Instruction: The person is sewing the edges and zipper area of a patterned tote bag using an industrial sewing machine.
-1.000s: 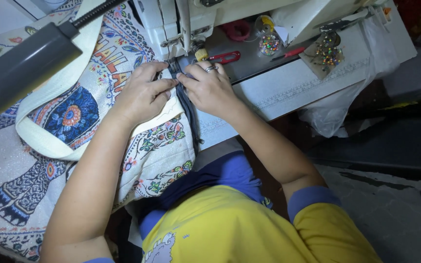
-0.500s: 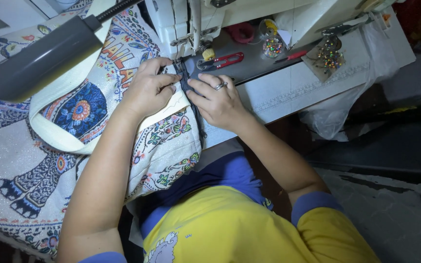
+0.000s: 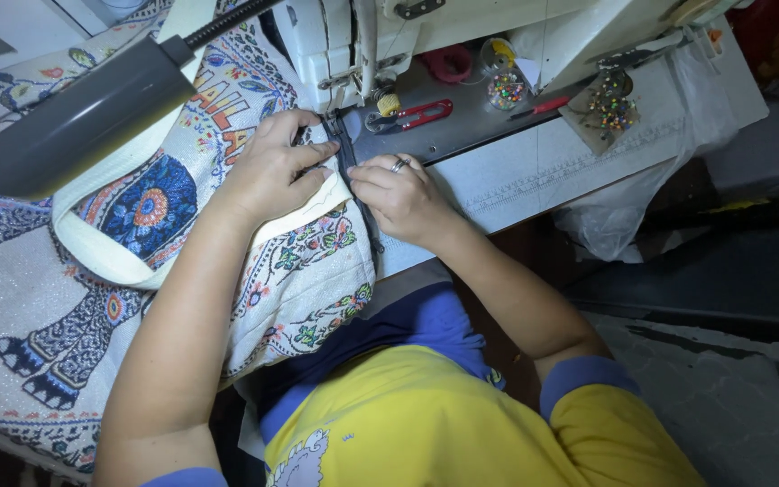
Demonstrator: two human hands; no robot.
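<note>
Left hand [image 3: 268, 171] lies flat, fingers spread and lightly curled, pressing the printed fabric [image 3: 299, 271] down just left of the needle area of the sewing machine [image 3: 344, 45]. Right hand [image 3: 398, 194] is loosely closed, fingertips pinching the dark strip [image 3: 353, 180] that runs along the fabric's edge, a ring on one finger. The strip leads straight up under the machine head; its far end at the needle is hidden by the head. A cream strap [image 3: 101, 257] loops across the fabric below the left forearm. Judgement: feeding goes best with both hands level, the strip held taut and in line with the needle, and fingertips kept back from the presser foot. Edges: the fabric hangs off the near table edge into the lap, so its weight could drag the seam sideways; the flat left hand counters this. The lamp [image 3: 74, 117] overhangs the left side and limits lifting there. Red snips [image 3: 412, 115] and a pin dish [image 3: 505, 88] sit just right of the needle; a pin cushion [image 3: 608, 108] lies farther right. Free room is mostly toward the near right.
</note>
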